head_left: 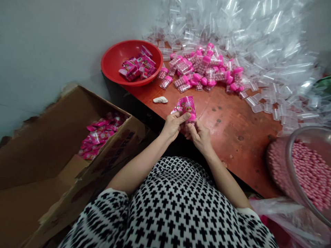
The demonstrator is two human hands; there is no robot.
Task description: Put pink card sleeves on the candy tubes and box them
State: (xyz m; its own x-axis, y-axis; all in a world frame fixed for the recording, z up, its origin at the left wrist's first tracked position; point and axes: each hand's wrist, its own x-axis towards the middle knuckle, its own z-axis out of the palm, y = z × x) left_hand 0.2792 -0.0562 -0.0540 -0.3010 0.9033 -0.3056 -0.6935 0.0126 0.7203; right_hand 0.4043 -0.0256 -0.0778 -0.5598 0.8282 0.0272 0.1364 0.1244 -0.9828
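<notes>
Near the front edge of the reddish-brown table [232, 137], my left hand [172, 126] pinches a pink printed wrapper [188, 104], its thumb across the front. Just below the wrapper shows a pink cap [191, 117], which looks like that of a small container. My right hand [199, 135] has its fingers closed at the lower end of this container, touching it; the fingers cover most of its body. Beyond the hands lies a pile of clear containers [184, 65] with pink caps and pink beads inside.
A red bowl [108, 65] with pink wrappers stands at the table's back left. An open cardboard box [33, 151] holds pink packets. Empty clear containers [258, 58] are heaped behind. A bead-filled tub [289, 162] stands right, and a white piece [160, 100] lies nearby.
</notes>
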